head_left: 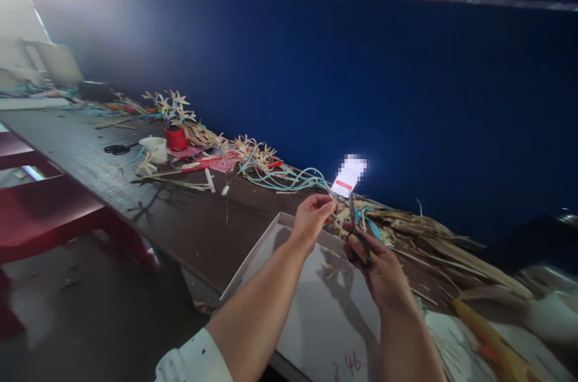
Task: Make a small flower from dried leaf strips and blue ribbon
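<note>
My right hand [382, 267] grips a pair of black-handled scissors [360, 247], their blades pointing up and away from me. Left of it, my left hand [313, 219] is closed in a pinch, thumb against fingers. What sits in that pinch is too small to make out. Both hands are held above a shallow white box lid [311, 316] with red handwriting near its front. A few pale scraps [333, 270] lie in the lid. Just beyond my hands a lit phone [345, 183] leans at the back of the table, its screen partly blurred.
Dried husks [433, 231] are heaped along the back right. Blue-green cords [289, 180] and dried-straw flowers [255, 150] lie further left. A red thread spool [176, 138], a white cup [154, 149] and other scissors [118, 148] stand or lie on the dark table [198, 231]. A red stool [54, 213] is at left.
</note>
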Tool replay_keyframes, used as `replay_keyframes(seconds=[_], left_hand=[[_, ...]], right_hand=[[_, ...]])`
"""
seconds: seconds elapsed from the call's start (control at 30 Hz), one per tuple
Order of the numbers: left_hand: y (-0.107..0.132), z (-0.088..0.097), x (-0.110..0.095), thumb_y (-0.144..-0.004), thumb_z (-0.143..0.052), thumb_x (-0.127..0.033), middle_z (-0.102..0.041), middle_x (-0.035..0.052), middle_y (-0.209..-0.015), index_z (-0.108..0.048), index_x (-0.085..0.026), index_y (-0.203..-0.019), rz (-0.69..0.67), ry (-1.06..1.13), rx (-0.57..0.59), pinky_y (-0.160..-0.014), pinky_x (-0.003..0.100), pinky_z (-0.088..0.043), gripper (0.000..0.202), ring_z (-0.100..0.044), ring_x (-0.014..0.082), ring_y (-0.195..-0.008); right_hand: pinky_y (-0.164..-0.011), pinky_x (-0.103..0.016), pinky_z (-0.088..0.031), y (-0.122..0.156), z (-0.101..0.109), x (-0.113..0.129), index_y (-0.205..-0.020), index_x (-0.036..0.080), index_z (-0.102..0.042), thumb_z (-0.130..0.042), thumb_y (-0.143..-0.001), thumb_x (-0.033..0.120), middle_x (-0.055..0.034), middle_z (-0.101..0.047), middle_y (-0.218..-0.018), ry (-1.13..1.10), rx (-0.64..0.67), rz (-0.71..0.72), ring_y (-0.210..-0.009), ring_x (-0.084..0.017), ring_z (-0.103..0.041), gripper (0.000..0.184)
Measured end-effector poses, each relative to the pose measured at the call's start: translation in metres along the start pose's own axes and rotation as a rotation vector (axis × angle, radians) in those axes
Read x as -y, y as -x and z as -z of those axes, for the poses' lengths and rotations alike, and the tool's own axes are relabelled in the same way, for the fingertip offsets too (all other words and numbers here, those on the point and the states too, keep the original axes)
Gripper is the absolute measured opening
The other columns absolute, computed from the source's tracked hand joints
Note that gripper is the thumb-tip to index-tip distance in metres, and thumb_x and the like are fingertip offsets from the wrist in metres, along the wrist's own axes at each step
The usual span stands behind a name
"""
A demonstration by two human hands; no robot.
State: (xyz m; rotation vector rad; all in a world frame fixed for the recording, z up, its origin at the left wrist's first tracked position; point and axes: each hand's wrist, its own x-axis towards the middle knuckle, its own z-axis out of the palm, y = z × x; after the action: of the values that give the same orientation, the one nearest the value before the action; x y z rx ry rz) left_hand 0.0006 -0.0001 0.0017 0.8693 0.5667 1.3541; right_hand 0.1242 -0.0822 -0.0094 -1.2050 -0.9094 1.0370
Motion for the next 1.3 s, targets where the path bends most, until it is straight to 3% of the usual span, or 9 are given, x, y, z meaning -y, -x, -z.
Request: replay_keyframes(seconds=[0.2, 0.47, 0.7, 0.97, 1.3], left_hand=[[0.003, -0.001, -0.002, -0.062, -0.073, -0.032, -0.064, 0.0037, -0.080, -0.064, -0.014, -0.081, 0.068, 0.008, 0.057, -0.054, 0.015, -0.042, 0.028, -0.054, 0.0065, -0.064], [0.008, -0.005, -0.005, -0.062, -0.074, -0.028, -0.066, 0.0068, -0.085, -0.059, -0.012, -0.080, 0.184, 0.062, 0.165, -0.046, 0.015, -0.042, 0.028, -0.054, 0.0058, -0.056], [0.009, -0.005, -0.005, -0.063, -0.074, -0.033, -0.064, 0.0059, -0.077, -0.062, -0.011, -0.081, 0.166, 0.057, 0.180, -0.053, 0.018, -0.047, 0.031, -0.057, 0.0082, -0.061], [0.007, -0.005, -0.004, -0.061, -0.074, -0.035, -0.061, 0.0028, -0.068, -0.063, -0.011, -0.078, 0.130, 0.030, 0.106, -0.047, 0.017, -0.043, 0.031, -0.053, 0.0067, -0.055], [0.005, -0.004, -0.002, -0.063, -0.073, -0.034, -0.061, 0.0033, -0.068, -0.064, -0.011, -0.077, 0.114, -0.010, 0.110, -0.047, 0.016, -0.041, 0.029, -0.052, 0.0060, -0.053]], right_hand=[[-0.055, -0.024, -0.045, -0.001, -0.001, 0.004, -0.110, 0.022, -0.065, -0.079, -0.060, 0.035, -0.0029, -0.068, -0.079, -0.076, -0.131, 0.083, -0.063, -0.013, -0.057, 0.053], [-0.047, -0.020, -0.041, 0.001, -0.005, 0.012, -0.109, 0.023, -0.066, -0.081, -0.057, 0.035, -0.0012, -0.068, -0.077, -0.123, -0.242, 0.052, -0.060, -0.011, -0.057, 0.055], [-0.054, -0.023, -0.044, 0.001, -0.007, 0.010, -0.103, 0.022, -0.069, -0.081, -0.056, 0.035, -0.0010, -0.066, -0.072, -0.047, -0.161, 0.023, -0.059, -0.012, -0.057, 0.050], [-0.059, -0.024, -0.045, 0.003, -0.004, 0.003, -0.097, 0.021, -0.071, -0.081, -0.058, 0.036, -0.0026, -0.067, -0.071, 0.029, 0.007, -0.032, -0.063, -0.014, -0.059, 0.043], [-0.059, -0.025, -0.043, 0.006, -0.006, 0.008, -0.097, 0.020, -0.072, -0.080, -0.058, 0.038, -0.0027, -0.066, -0.067, 0.078, 0.024, -0.003, -0.061, -0.014, -0.056, 0.044]])
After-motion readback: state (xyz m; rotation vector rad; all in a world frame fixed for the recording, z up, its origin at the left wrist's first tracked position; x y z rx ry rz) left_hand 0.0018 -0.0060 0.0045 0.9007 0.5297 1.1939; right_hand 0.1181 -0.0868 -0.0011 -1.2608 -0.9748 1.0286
